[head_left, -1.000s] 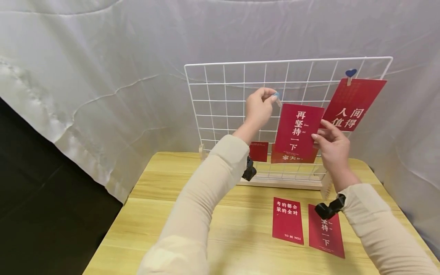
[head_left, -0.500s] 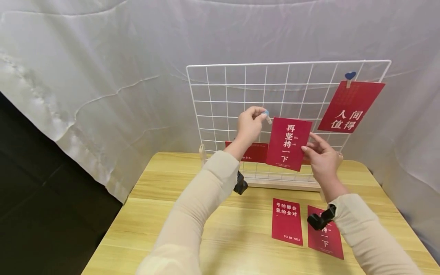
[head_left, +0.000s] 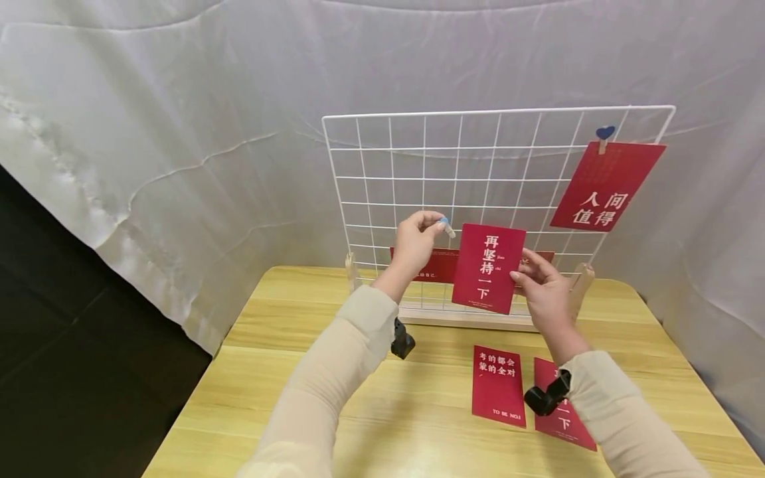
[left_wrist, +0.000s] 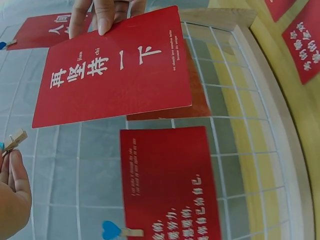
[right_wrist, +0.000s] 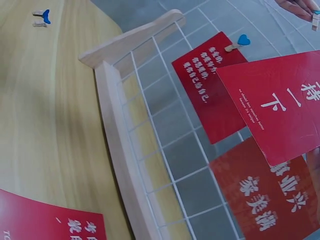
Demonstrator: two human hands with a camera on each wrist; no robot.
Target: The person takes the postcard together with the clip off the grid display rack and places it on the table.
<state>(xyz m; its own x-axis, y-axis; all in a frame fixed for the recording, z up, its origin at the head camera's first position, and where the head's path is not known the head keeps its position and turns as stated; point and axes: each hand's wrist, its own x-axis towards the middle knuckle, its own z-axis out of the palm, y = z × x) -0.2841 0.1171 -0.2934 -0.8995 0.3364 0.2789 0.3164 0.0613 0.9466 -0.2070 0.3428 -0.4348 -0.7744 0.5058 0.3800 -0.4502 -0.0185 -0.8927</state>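
Note:
My left hand (head_left: 414, 244) pinches a small wooden clothespin (head_left: 449, 230) with a blue heart on it. Between thumb and fingers, my right hand (head_left: 546, 292) holds a red card (head_left: 490, 269) with white characters by its right edge. The card is in front of a white wire grid (head_left: 499, 111), overlapping two cards on its lower part. One of these, a red card (left_wrist: 170, 180), has a blue-heart clothespin (left_wrist: 112, 230) at its edge; the other is an orange-red card (right_wrist: 260, 195). The pinched clothespin is apart from the held card, just left of its top corner.
A red card (head_left: 609, 186) hangs at the grid's upper right under a dark blue heart clothespin (head_left: 605, 133). Two red cards (head_left: 499, 401) lie on the wooden table (head_left: 287, 318). A loose blue clothespin (right_wrist: 44, 18) shows in the right wrist view. Grey cloth (head_left: 209, 133) hangs behind.
Both hands have moved down and to the left, carrying the clothespin and the card. The held card now sits lower, clear of the hanging card at upper right.

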